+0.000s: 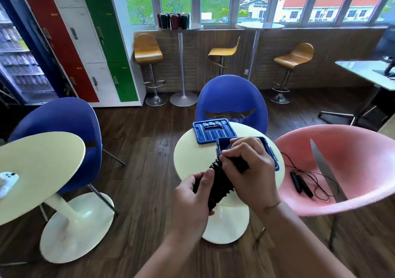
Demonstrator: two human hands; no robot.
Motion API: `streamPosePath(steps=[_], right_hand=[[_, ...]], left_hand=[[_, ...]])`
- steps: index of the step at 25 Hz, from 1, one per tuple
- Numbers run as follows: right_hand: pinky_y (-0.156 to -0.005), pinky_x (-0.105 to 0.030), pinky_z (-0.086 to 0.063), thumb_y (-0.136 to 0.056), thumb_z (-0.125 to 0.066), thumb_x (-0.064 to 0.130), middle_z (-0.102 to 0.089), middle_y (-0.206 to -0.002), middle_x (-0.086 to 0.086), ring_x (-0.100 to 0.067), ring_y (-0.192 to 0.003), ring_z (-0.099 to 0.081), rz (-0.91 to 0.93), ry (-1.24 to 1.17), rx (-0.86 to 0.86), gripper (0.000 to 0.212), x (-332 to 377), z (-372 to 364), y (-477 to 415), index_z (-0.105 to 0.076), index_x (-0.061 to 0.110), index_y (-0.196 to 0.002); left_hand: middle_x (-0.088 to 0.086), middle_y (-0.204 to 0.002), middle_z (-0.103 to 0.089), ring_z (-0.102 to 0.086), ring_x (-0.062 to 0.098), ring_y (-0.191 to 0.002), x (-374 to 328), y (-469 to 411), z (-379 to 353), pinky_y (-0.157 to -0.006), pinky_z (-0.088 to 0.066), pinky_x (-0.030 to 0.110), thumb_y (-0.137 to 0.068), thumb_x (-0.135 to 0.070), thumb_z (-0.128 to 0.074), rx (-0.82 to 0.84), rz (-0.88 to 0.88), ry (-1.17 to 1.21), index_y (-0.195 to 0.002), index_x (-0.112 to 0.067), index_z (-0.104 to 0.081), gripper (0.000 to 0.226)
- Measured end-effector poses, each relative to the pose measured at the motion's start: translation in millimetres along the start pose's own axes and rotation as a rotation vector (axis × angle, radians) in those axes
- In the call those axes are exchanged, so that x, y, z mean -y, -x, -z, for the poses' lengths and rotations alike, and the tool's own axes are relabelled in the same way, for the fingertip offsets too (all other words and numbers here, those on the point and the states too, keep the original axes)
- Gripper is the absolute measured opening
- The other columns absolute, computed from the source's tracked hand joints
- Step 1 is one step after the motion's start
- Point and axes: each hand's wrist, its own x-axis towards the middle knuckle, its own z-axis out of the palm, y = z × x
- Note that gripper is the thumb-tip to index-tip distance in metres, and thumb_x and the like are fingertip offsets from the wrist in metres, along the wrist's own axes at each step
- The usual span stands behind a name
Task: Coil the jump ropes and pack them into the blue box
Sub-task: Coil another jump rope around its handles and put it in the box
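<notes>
Hands at lower centre of frame, both on one jump rope [221, 184]. L hand [192, 194]: fingers curled round lower end of the black handles. R hand [250, 170]: fingers clenched round upper end, thumb at the cord, which is wound in tight coils round the handles' middle. Bundle tilted, upper end pointing up-right, held above near edge of round cream table [190, 160].

Blue box [274, 160] on same table, centre-right, open, partly hidden behind R hand; contents can't tell. Lid [213, 131] flat on tabletop just beyond box, upper left of it, apart from it.

Pink chair [352, 170] at right of frame: second jump rope [301, 183] on seat, black handles side by side, thin cord loose around them, uncoiled.

Blue chair [230, 98] behind table, centre. Wooden bar stools [147, 50] along far wall under windows.
</notes>
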Motion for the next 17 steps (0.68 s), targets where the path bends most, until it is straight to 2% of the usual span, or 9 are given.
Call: streamPosePath(steps=[3,5,7,9,11,14,17], right_hand=[[-0.082,-0.032,-0.053,-0.072,-0.082,-0.006,-0.066,-0.083,-0.004,-0.027,-0.089,-0.067,0.033,-0.071,0.105,0.013,5.0,16.1,-14.7,-0.073,0.002,-0.074],[-0.080,-0.034,-0.055,-0.070,-0.085,-0.009,-0.067,-0.081,-0.004,-0.026,-0.088,-0.069,0.045,-0.125,0.185,0.017,7.5,20.4,-21.9,-0.073,0.003,-0.073],[-0.081,-0.037,-0.056,-0.069,-0.085,-0.008,-0.068,-0.081,-0.005,-0.025,-0.091,-0.070,0.045,-0.193,0.277,0.017,6.9,21.3,-26.4,-0.073,0.003,-0.074],[-0.082,-0.041,-0.056,-0.070,-0.084,-0.006,-0.068,-0.083,-0.005,-0.024,-0.093,-0.070,0.011,-0.269,0.363,0.017,8.0,19.4,-24.7,-0.074,0.005,-0.076],[-0.084,-0.040,-0.056,-0.071,-0.084,-0.005,-0.067,-0.085,-0.004,-0.023,-0.096,-0.069,-0.026,-0.318,0.410,0.018,12.9,15.1,-18.8,-0.074,0.008,-0.078],[-0.088,-0.032,-0.053,-0.071,-0.084,-0.004,-0.065,-0.084,-0.004,-0.021,-0.102,-0.067,-0.118,-0.326,0.413,0.024,18.0,12.6,-13.9,-0.069,0.011,-0.082],[-0.087,-0.021,-0.051,-0.078,-0.078,-0.004,-0.068,-0.085,-0.001,-0.014,-0.101,-0.068,-0.380,-0.550,0.365,0.021,25.1,15.8,-12.6,-0.070,0.014,-0.086]], left_hand=[[-0.007,-0.093,-0.069,-0.074,0.012,-0.084,-5.4,-4.6,14.6,-0.072,-0.061,0.034,-0.073,-0.074,-0.070,0.090,-0.091,-0.142,-0.094,-0.024,-0.078,0.055],[-0.004,-0.095,-0.067,-0.072,0.009,-0.077,-14.2,-6.3,20.7,-0.066,-0.057,0.029,-0.073,-0.066,-0.073,0.238,-0.025,-0.145,-0.100,-0.019,-0.073,0.055],[0.002,-0.091,-0.072,-0.070,0.010,-0.075,-25.1,-11.0,23.3,-0.063,-0.053,0.026,-0.072,-0.055,-0.075,0.431,0.093,-0.108,-0.113,-0.008,-0.063,0.064],[0.007,-0.094,-0.074,-0.072,0.018,-0.085,-32.3,-17.2,28.1,-0.070,-0.053,0.034,-0.066,-0.049,-0.074,0.532,0.163,-0.086,-0.124,-0.012,-0.056,0.071],[0.005,-0.094,-0.073,-0.070,0.020,-0.089,-37.1,-23.4,30.8,-0.076,-0.051,0.038,-0.069,-0.036,-0.072,0.606,0.132,-0.078,-0.125,-0.016,-0.057,0.061],[0.004,-0.084,-0.068,-0.065,0.017,-0.081,-36.1,-21.7,26.3,-0.073,-0.052,0.033,-0.077,-0.014,-0.063,0.599,0.025,-0.034,-0.105,-0.006,-0.064,0.029],[0.013,-0.079,-0.068,-0.066,0.019,-0.072,-30.9,-12.1,20.0,-0.062,-0.054,0.032,-0.075,-0.014,-0.059,0.408,-0.031,-0.002,-0.104,-0.002,-0.062,0.031]])
